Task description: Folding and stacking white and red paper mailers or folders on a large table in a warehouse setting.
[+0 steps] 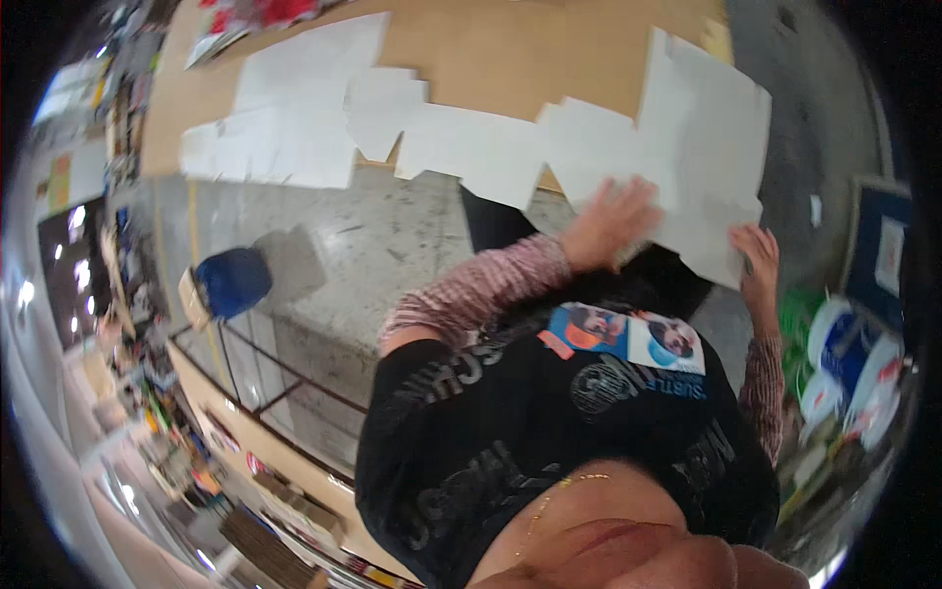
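Observation:
A large white flat cardboard box blank point(706, 128), with cut flaps and notches along its near side, lies across a brown tabletop point(481, 59). Its right part hangs over the near edge toward my body. My left hand point(616, 224) rests on or just over one of its flaps, fingers stretched out and slightly smeared by motion. At the lower right corner my right hand point(758, 260) grips the cardboard's edge, its fingers bent over it. Whether the left and right white portions are one sheet or overlapping pieces, I cannot tell.
A red and white plastic package point(260, 20) lies at the table's far left. On the concrete floor to the left stands a blue-seated stool point(233, 282) beside a metal-framed table. Green and white bags point(844, 353) are piled at my right, near a blue panel point(878, 245).

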Tool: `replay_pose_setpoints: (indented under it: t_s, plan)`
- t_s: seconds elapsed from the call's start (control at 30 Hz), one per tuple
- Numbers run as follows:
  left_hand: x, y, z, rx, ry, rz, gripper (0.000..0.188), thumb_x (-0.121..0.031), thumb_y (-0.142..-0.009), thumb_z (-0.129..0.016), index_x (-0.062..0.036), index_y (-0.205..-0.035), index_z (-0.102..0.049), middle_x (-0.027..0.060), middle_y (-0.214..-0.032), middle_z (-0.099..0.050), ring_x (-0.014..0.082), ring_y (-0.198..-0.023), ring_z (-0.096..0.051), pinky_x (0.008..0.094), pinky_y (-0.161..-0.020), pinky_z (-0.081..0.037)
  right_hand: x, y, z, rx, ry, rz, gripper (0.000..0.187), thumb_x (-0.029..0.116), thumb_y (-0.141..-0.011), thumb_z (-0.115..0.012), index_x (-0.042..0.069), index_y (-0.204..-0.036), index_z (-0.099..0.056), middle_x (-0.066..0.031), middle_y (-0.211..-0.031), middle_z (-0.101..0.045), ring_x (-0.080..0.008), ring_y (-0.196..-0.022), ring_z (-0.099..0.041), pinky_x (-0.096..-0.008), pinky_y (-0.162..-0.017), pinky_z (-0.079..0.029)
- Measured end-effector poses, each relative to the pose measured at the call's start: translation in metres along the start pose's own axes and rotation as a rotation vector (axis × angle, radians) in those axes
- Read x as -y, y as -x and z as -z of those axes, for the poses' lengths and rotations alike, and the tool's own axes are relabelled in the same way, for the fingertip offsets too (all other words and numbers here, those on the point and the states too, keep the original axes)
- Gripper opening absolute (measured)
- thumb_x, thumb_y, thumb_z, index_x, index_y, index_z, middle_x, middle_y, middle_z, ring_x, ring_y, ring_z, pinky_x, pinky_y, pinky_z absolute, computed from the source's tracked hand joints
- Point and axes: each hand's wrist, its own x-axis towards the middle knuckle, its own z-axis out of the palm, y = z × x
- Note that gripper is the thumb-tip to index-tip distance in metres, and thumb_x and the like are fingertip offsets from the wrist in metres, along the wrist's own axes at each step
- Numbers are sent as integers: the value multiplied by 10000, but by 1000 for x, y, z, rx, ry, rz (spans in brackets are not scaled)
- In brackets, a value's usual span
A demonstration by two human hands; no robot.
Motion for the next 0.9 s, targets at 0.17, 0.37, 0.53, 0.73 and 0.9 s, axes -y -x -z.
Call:
replay_pose_setpoints:
  t_s: [0.17, 0.37, 0.53, 0.73, 0.9]
  plan:
    - [32, 3, -9, -90, 12, -85, 434, -176, -760, -591, -87, -1176, -507, 166, -1248, -468, 296, -1105, -478, 366, -868, -427, 18, 12, 12, 7, 39, -109, 444, -69, -675, -594, 70, -1097, -580, -61, -1146, -598, -282, -1144, -489, -435, -1000, -316]
    - [49, -26, -4, 122, 912, 521, 313, -87, -710, -649, -29, -996, -535, 165, -954, -522, 287, -873, -520, 367, -663, -472, 11, -25, -8, -107, -767, -851, 443, 116, -766, -654, 42, -1185, -532, -137, -1167, -555, -298, -1121, -476, -360, -943, -379]
    - [7, -18, -12, -92, 168, 240, 464, -108, -737, -590, -109, -1193, -504, 142, -1242, -445, 325, -1089, -454, 442, -793, -419, 41, -61, -36, -225, 118, -122, 574, 328, -795, -639, 137, -1303, -451, -120, -1359, -378, -278, -1254, -361, -450, -1046, -252]
    - [28, 21, 4, -50, 37, 70, 676, -201, -708, -661, -124, -1327, -400, 100, -1386, -349, 249, -1160, -432, 486, -880, -368, 53, -73, -42, 16, -109, 38, 568, 542, -831, -479, 162, -1253, -512, -69, -1337, -422, -264, -1279, -327, -459, -1088, -142]
    - [74, 47, -7, -204, 361, 151, 513, -247, -666, -738, -85, -1118, -556, 98, -1132, -525, 243, -998, -478, 441, -832, -354, 51, -64, -43, 28, -220, 60, 539, 529, -831, -494, 154, -1215, -547, -60, -1320, -450, -260, -1281, -329, -458, -1090, -148]
